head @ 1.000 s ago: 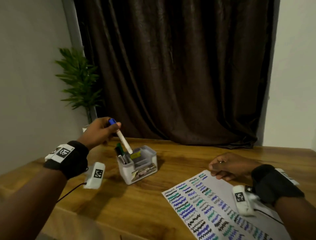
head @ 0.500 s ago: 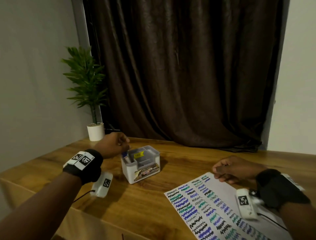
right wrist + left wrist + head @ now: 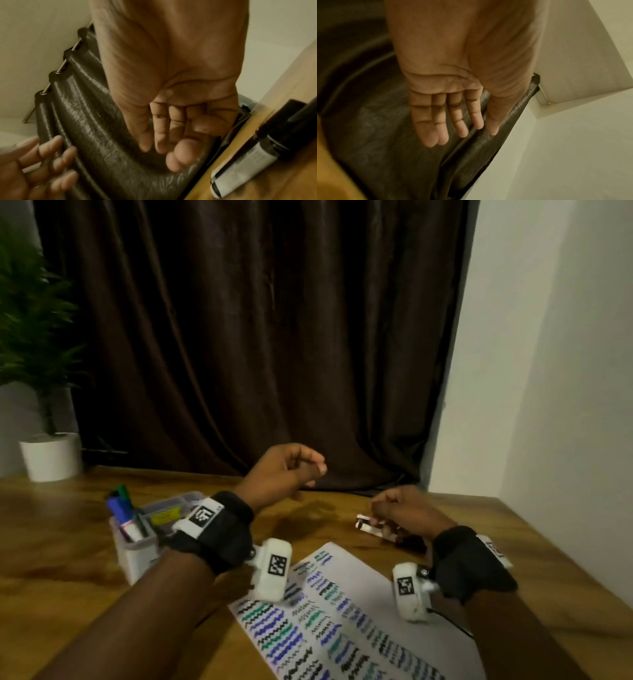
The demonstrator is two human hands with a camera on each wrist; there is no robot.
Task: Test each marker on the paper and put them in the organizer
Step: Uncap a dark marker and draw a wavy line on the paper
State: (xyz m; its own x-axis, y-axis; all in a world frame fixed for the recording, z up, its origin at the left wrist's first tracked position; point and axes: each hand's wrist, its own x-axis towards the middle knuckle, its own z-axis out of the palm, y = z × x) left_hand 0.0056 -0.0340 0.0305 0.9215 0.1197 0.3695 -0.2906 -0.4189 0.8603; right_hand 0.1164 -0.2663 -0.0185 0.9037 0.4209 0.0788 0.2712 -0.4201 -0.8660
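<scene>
A small clear organizer (image 3: 137, 556) stands at the left of the wooden table, with a blue-capped marker (image 3: 118, 508) and a green-capped one (image 3: 123, 491) upright in it. The paper (image 3: 359, 594), covered with black, blue and green squiggles, lies in front of me. My left hand (image 3: 291, 470) hovers empty above the table's middle; in the left wrist view its fingers (image 3: 453, 121) are straight. My right hand (image 3: 400, 508) hangs low over a black-capped, white-bodied marker (image 3: 368, 524) lying on the table behind the paper. In the right wrist view that marker (image 3: 248, 155) lies beside the loosely bent fingers (image 3: 159, 135), not in them.
A potted plant in a white pot (image 3: 51, 455) stands at the table's back left corner. A dark brown curtain (image 3: 257, 337) hangs behind the table, and a white wall (image 3: 548, 371) closes the right side. Bare wood (image 3: 51, 542) shows left of the organizer.
My left hand let the blue marker go into the organizer and swung right, empty. My right hand left the paper's corner and moved back over the black marker. The head view turned right.
</scene>
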